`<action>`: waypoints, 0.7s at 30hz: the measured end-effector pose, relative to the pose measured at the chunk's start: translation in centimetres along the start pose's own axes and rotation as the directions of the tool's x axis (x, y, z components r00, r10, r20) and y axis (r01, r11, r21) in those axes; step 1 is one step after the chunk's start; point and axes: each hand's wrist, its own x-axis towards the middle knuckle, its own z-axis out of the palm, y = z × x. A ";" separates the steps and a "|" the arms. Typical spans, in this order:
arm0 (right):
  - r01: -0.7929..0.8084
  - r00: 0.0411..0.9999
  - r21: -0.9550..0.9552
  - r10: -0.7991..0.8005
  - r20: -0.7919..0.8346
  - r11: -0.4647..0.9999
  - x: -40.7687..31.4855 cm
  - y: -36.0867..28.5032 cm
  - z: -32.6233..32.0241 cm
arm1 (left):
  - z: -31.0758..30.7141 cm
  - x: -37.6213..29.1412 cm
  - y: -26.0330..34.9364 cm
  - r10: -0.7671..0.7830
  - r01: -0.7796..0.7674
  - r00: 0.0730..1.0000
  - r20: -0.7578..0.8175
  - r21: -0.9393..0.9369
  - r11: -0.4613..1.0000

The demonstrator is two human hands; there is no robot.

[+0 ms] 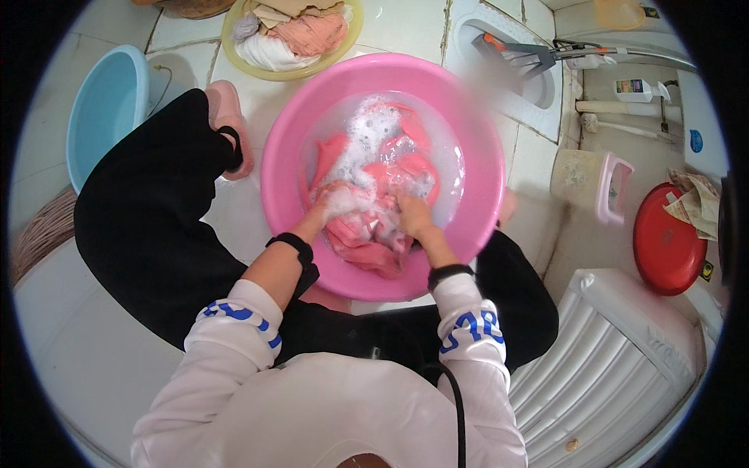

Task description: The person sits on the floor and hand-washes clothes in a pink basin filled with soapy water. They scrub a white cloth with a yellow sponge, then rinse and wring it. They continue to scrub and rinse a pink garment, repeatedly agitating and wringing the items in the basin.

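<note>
In front of me a large pink plastic basin (287, 146) holds soapy water and a wet coral-pink cloth item (366, 254), partly under white foam (368, 134). My left hand (342, 199), covered in suds, grips the left side of the bunched cloth. Close to its right, my right hand (412, 213) has its fingers curled on another part of the same cloth. Foam and folds hide some of the fingertips of both hands. More of the cloth spreads through the water beyond my hands.
A yellow basin (231, 55) of folded clothes stands beyond the pink one. At left are a light blue bucket (108, 111) and broom-like bristles (44, 234). A squat toilet (547, 93) with a mop head over it lies upper right; a red basin (667, 245) leans at right.
</note>
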 end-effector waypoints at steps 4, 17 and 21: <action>-0.068 0.980 0.562 -0.051 0.194 0.824 -1.8 3.9 -0.9 | -5.4 -1.6 0.9 0.296 -0.024 0.951 0.086 -0.937 0.348; 0.008 0.866 0.294 -0.154 0.476 0.956 -8.7 2.6 -3.2 | -18.9 -12.7 8.8 0.469 -0.279 0.843 -0.263 -0.960 -0.036; 0.164 0.985 0.380 -0.174 -0.009 0.910 -5.7 -0.1 -2.9 | -20.4 -16.0 10.9 0.475 -0.336 0.841 -0.261 -0.938 0.080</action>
